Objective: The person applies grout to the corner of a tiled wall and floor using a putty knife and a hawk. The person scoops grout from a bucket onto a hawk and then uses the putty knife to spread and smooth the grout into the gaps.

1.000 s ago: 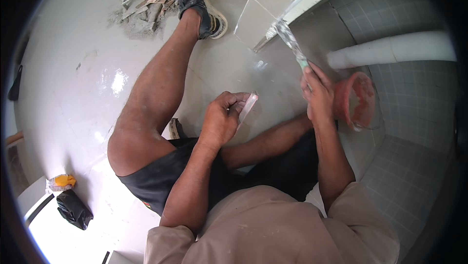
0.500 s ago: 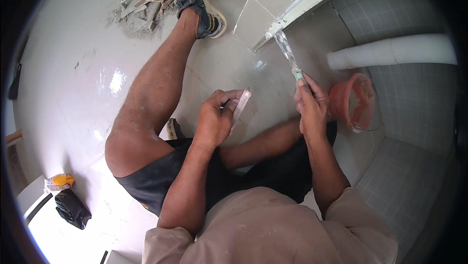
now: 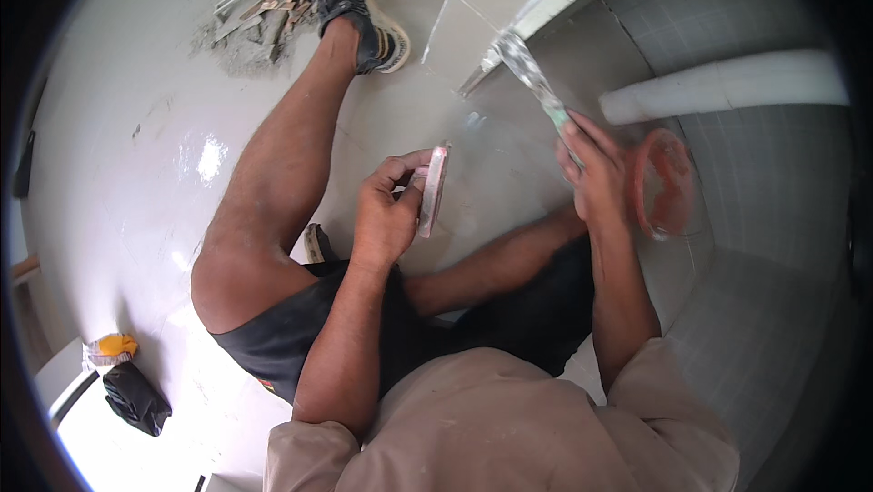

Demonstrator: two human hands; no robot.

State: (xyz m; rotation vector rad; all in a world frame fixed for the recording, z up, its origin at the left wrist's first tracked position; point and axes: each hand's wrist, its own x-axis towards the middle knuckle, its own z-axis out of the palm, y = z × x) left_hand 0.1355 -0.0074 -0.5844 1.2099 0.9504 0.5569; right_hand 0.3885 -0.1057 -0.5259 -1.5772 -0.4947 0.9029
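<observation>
My right hand (image 3: 593, 163) grips the pale green handle of a putty knife (image 3: 529, 72). Its white-smeared blade lies against the edge of a tiled ledge (image 3: 536, 15), where white paste shows. In front of my body, my left hand (image 3: 389, 210) is closed on a flat pinkish-white piece (image 3: 435, 190), seen nearly edge-on, with pale smears on it. I cannot make out its exact kind. Just right of my right hand stands a reddish bucket (image 3: 668, 185), whose inner wall is stained with pale residue.
A white pipe (image 3: 727, 87) juts in from the grey tiled wall (image 3: 755, 174) at the right. Broken tile strips and rubble (image 3: 264, 19) lie by my shoe (image 3: 350, 10). A black bag (image 3: 136, 398) and a yellow-and-white packet (image 3: 111, 348) are at the lower left.
The putty knife's blade has slid a little up and left along the ledge edge. My left hand has turned the flat piece more upright. The view has shifted slightly.
</observation>
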